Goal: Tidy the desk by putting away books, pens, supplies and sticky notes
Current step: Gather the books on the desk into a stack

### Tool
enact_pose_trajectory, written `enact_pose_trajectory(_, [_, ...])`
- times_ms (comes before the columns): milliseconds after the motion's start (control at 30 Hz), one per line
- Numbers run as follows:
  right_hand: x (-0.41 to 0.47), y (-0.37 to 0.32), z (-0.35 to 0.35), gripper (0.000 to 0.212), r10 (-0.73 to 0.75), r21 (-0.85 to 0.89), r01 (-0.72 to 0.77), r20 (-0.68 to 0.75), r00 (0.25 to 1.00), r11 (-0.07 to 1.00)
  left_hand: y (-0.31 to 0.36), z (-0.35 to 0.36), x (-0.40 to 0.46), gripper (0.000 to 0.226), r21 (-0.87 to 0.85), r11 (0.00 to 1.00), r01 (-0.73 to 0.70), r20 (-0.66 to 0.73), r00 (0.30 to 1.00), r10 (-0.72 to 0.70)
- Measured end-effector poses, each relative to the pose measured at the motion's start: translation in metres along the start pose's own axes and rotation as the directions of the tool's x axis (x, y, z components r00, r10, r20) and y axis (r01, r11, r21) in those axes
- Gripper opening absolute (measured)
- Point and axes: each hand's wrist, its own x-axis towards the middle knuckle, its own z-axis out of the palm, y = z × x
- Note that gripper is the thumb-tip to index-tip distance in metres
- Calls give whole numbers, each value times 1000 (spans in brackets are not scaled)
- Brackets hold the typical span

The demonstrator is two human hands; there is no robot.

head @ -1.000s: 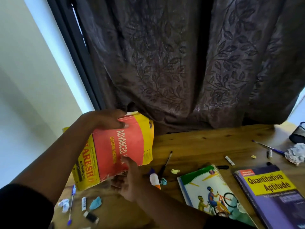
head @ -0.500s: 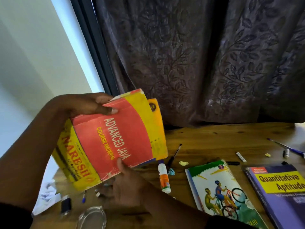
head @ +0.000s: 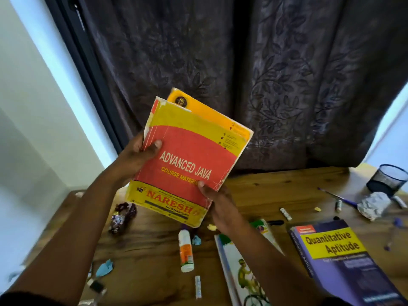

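A red and yellow "Advanced Java" book is held up above the wooden desk, with a second orange book stacked behind it. My left hand grips the stack's left edge, thumb on the cover. My right hand grips its lower right corner. On the desk lie a purple "Quantitative Aptitude" book, a picture book with a cyclist and a glue bottle.
A black mesh pen cup stands at the far right, with crumpled paper and a purple pen beside it. A crumpled wrapper, blue scraps, erasers and caps are scattered. A dark curtain hangs behind.
Both hands have raised the two books higher and turned them from tilted sideways to nearly upright. The view has shifted to the right.
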Motion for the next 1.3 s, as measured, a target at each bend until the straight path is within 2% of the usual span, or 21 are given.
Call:
enact_pose_trajectory(167, [-10,-56,-53,42,-89,-201,87,-4,996,976,2,60,19,46,30,999,-41,-121,992,44])
enact_pose_trajectory(233, [-17,-79,-72,36,-127,-244,126,14,992,962,6,89,25,42,40,999,-36,-197,980,43])
enact_pose_trajectory(333, [-25,-108,-101,39,-188,-277,193,42,981,941,10,132,29,48,-32,998,56,-257,965,-62])
enact_pose_trajectory(433, [-30,-130,-137,39,-242,-281,240,29,970,929,10,170,23,60,-226,950,218,-184,948,-261])
enact_pose_trajectory(533, [-38,-151,-173,35,-256,-311,237,-21,966,920,7,206,9,77,-356,888,290,-36,946,-323])
enact_pose_trajectory(633, [-52,-166,-214,35,-208,-332,191,-17,978,924,-7,244,-10,66,-435,850,295,46,951,-307])
enact_pose_trajectory(733, [-72,-172,-247,35,-108,-329,96,-16,994,939,-18,279,-29,91,-393,861,322,49,943,-330])
enact_pose_trajectory(800, [-86,-172,-266,33,-32,-348,20,-30,999,937,-21,304,-41,98,-375,869,323,21,940,-340])
enact_pose_trajectory(933, [-105,-164,-295,40,115,-418,-126,-52,992,900,-29,339,-69,81,-457,821,342,-18,920,-393])
enact_pose_trajectory(1067, [-121,-158,-311,38,131,-541,-159,-91,987,826,-35,360,-94,74,-500,792,351,-26,908,-419])
enact_pose_trajectory(1133, [-129,-153,-320,45,78,-615,-181,-190,979,768,-34,366,-105,70,-496,800,337,-47,910,-413])
enact_pose_trajectory(1200, [-146,-148,-328,47,5,-754,-231,-289,957,614,-35,368,-115,74,-487,809,329,-53,913,-404])
enact_pose_trajectory(1267, [-168,-137,-339,32,-61,-865,-249,-304,951,436,-35,366,-124,78,-481,814,325,-46,918,-394])
enact_pose_trajectory(1300, [-179,-129,-343,32,-60,-899,-263,-302,951,351,-34,365,-129,78,-483,814,323,-51,918,-394])
